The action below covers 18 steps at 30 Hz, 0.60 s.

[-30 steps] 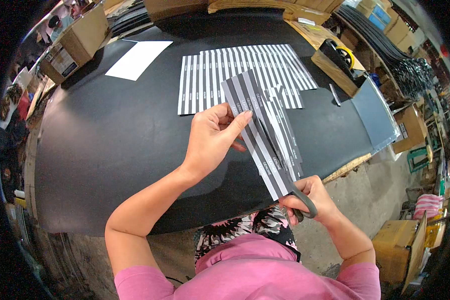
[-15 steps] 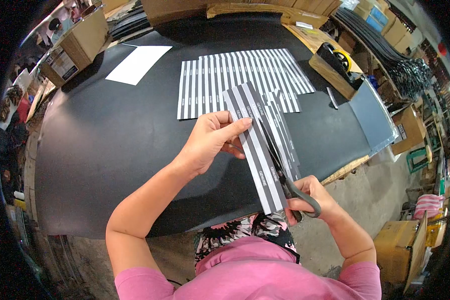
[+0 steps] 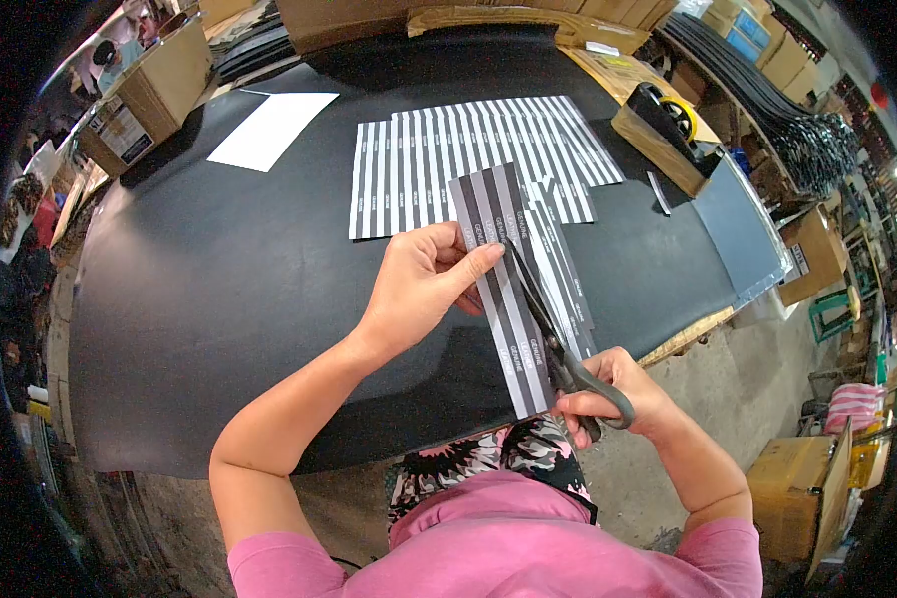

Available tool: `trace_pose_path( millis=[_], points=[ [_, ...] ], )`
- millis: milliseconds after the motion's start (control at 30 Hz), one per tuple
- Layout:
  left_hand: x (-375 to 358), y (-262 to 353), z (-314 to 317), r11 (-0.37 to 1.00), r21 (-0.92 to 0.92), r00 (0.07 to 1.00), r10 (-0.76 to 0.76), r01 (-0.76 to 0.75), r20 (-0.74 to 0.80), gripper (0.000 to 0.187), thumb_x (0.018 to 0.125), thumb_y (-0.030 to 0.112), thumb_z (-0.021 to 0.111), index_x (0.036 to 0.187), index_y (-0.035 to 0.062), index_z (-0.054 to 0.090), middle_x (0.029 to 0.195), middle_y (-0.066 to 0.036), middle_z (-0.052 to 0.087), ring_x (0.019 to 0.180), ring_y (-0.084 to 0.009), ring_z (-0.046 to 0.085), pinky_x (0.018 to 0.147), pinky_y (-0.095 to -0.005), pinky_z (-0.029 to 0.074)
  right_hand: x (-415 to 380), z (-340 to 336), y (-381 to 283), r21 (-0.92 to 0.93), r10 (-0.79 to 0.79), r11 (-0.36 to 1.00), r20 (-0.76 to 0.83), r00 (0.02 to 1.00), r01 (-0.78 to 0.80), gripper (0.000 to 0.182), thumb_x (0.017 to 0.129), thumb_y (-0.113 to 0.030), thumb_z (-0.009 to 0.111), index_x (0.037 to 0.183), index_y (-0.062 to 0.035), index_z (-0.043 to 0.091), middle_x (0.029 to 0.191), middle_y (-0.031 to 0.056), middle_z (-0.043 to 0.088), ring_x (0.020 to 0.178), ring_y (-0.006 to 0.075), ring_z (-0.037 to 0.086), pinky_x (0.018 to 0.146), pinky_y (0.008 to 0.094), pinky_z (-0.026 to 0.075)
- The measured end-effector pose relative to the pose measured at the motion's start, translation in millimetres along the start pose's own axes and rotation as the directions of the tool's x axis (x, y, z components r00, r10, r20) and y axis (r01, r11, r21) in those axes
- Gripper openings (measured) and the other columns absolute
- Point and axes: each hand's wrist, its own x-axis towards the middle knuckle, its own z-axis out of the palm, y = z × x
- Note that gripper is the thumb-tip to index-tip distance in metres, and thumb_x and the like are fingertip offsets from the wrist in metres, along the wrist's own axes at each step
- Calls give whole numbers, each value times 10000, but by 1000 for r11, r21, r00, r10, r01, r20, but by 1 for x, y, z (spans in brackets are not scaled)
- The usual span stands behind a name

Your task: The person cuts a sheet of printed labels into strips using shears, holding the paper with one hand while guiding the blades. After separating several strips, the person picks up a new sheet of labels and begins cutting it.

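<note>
My left hand (image 3: pixel 434 279) pinches a striped black-and-grey strip (image 3: pixel 508 329) printed with "GENUINE LEATHER", thumb on top and fingers behind. My right hand (image 3: pixel 618 394) is closed around the dark handles of a pair of scissors (image 3: pixel 560 349). The blades run up along the strip's right edge, their tips near my left thumb. Behind the scissors lie narrow cut strips (image 3: pixel 570 274), partly covered by the blades. Farther back on the table, striped black-and-white sheets (image 3: pixel 429 164) overlap one another.
A black-covered table (image 3: pixel 219 329) spans the view. On it lie a white sheet (image 3: pixel 274 130), a small dark offcut (image 3: pixel 659 193) and a tape dispenser (image 3: pixel 680 120) near a cardboard box. A carton (image 3: pixel 149 95) stands at the left; dark strips (image 3: pixel 767 110) are stacked at the right.
The held strip has turned slightly more upright, and its lower end has shifted left. The scissors have moved a little left and up along its edge.
</note>
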Motion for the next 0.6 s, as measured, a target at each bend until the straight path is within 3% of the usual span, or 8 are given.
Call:
trace_pose_path(
  millis=[133, 200, 300, 400, 467, 600],
  points=[
    [0, 1, -1, 997, -53, 998, -51, 53, 32, 267, 858, 235, 617, 845, -31, 600, 705, -72, 633, 588, -99, 614, 523, -223, 533, 1, 0, -3, 0, -49, 999, -6, 999, 49, 160, 751, -93, 658, 736, 56, 602, 595, 102, 598, 484, 160, 591, 447, 263, 480],
    [0, 1, -2, 969, -187, 983, -144, 163, 112, 273, 852, 251, 625, 850, -21, 605, 725, -82, 638, 595, -115, 624, 533, -230, 537, 3, 0, -2, -7, -87, 996, 18, 996, 87, 168, 763, -111, 659, 753, 47, 602, 598, 95, 597, 491, 159, 590, 460, 265, 479],
    [1, -1, -2, 940, -227, 962, -225, 256, 153, 281, 851, 266, 626, 863, -14, 608, 739, -90, 642, 606, -134, 635, 549, -241, 544, 7, 1, 4, -17, -146, 989, 8, 989, 146, 170, 764, -98, 665, 753, 57, 594, 604, 93, 600, 495, 156, 589, 460, 268, 471],
    [-3, 2, 3, 938, -235, 963, -225, 256, 150, 282, 857, 260, 617, 872, -21, 602, 758, -106, 647, 629, -151, 647, 560, -248, 547, 6, 3, 8, -15, -206, 979, -44, 978, 205, 154, 759, -78, 676, 768, 58, 605, 648, 65, 614, 544, 117, 589, 484, 249, 470],
    [-5, 1, 8, 934, -260, 965, -210, 245, 155, 272, 867, 240, 605, 880, -31, 593, 770, -124, 651, 640, -163, 654, 561, -249, 549, 10, 7, 13, -57, -257, 966, -181, 949, 251, 150, 745, -71, 691, 783, 56, 618, 698, 35, 622, 607, 72, 579, 521, 221, 463],
    [-11, 3, 13, 930, -269, 962, -210, 252, 176, 260, 873, 220, 596, 880, -39, 592, 760, -126, 650, 636, -163, 653, 565, -257, 554, 8, 8, 15, -69, -238, 971, -199, 951, 229, 175, 724, -81, 720, 793, 51, 629, 728, 18, 624, 648, 46, 565, 549, 200, 454]
  ],
)
